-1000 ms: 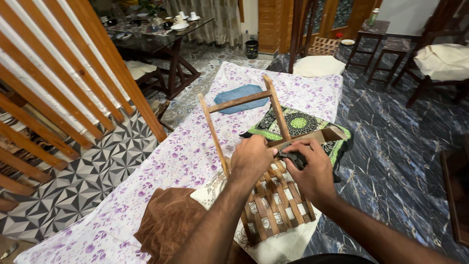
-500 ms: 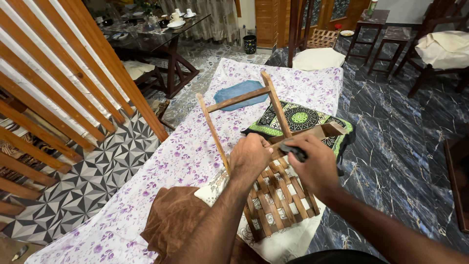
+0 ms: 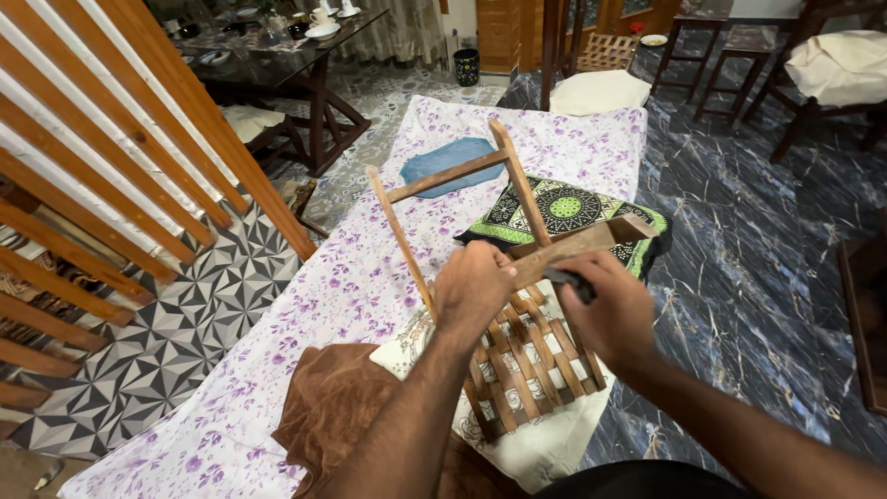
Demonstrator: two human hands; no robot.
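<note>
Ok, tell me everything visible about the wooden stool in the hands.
The stool looks like brown wood, tipped over with its woven slat seat facing the camera and its legs, joined by a crossbar, pointing away. It lies over a floral sheet on the floor, near a green cushion. The left hand grips a leg beside the seat; the right hand presses a dark tool against another leg.

A floral sheet [image 3: 370, 277] covers the floor, bearing a blue mat [image 3: 448, 164], a green patterned cushion [image 3: 564, 211] and a brown cloth [image 3: 333, 407]. A slatted screen [image 3: 102, 176] stands left. Beyond, a dining table [image 3: 277, 65] holds cups [image 3: 323, 20]; stools [image 3: 711, 55] stand far right.
</note>
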